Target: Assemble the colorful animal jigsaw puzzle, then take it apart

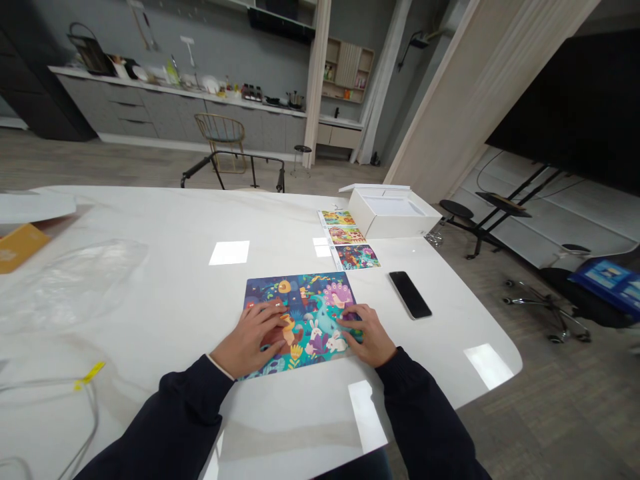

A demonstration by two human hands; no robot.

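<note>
A colourful puzzle [304,300] with rabbits and a peacock lay flat on the white table [165,280], just below the middle of the frame. Both hands rested on its lower half.

The left hand [253,341] lay palm down on the lower left part. Its fingers were loosely spread and flat against the picture, gripping nothing, and they hid the artwork beneath. The right hand [366,337] covered the lower right corner. Its fingers were stretched out close together and pointed toward the centre. Whether a loose piece sat under those fingertips could not be made out. The seams between the pieces were too fine to see. Dark sleeves ran off the bottom edge of the frame.

To the right of the puzzle, near but apart from it, lay a black phone [410,295], screen dark. Above it, a strip of three small picture cards [350,237] led up to an open white box [393,212]; its inside looked blank.

At the left, a crumpled clear plastic bag [70,280] was hard to tell from the tabletop. An orange box [17,245] was cut off by the left edge. A thin cable with a yellow tag [90,375] trailed out of the lower left corner.
</note>
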